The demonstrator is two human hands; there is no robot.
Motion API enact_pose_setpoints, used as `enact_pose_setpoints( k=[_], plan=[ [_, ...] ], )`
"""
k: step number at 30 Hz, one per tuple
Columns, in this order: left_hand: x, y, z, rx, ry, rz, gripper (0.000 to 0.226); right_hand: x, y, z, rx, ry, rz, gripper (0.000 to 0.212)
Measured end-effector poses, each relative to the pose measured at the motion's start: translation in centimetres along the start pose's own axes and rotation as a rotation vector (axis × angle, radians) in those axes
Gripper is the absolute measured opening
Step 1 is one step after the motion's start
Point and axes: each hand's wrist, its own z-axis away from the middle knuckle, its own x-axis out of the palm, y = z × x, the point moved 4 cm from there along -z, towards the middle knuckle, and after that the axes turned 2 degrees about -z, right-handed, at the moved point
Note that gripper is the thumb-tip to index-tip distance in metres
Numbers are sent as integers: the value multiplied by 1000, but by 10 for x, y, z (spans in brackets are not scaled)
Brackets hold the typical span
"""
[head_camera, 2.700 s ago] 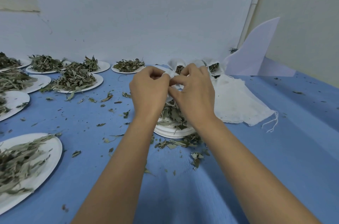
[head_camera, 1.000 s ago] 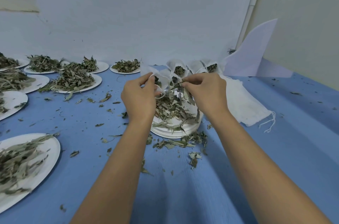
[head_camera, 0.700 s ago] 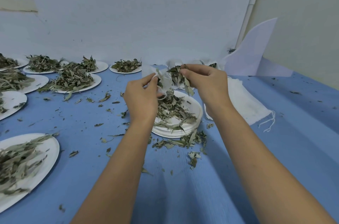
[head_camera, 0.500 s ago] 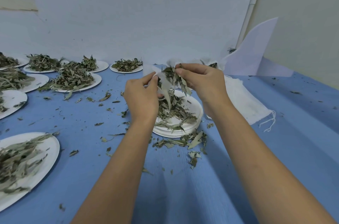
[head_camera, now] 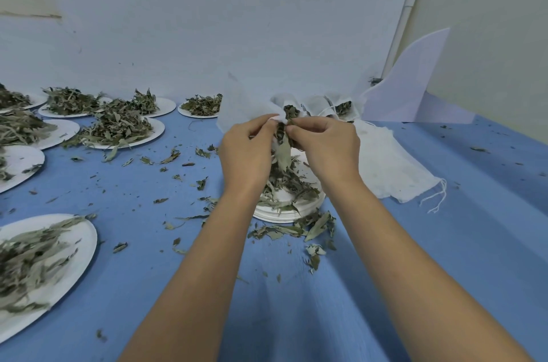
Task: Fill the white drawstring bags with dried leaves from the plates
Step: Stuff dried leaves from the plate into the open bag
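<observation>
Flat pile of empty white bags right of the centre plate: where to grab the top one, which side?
Probably pinch the top layer at the near-right corner of the pile of empty bags, by the loose drawstrings, coming from the right. The pile lies flat, so only edges offer a grip, and that corner sits clear.
</observation>
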Motion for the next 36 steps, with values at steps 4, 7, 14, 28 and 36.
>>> enact_pose_setpoints(
  k=[4,7,14,28,36],
  plan=[
    [4,2,1,22,-109,-15,16,-6,1,-2,-18,47,54,8],
    [6,6,3,65,-152,-2,16,-7,0,-2,-15,51,42,8],
    [7,9,5,119,-269,44,36,-3,-2,0,-5,64,-16,15],
    [-9,-1,-6,6,-66,187,31,6,-10,3,-72,-165,-107,20],
    [-9,-2,-6,-83,-226,302,32,4,-11,8,-148,-70,-18,18]
  ],
)
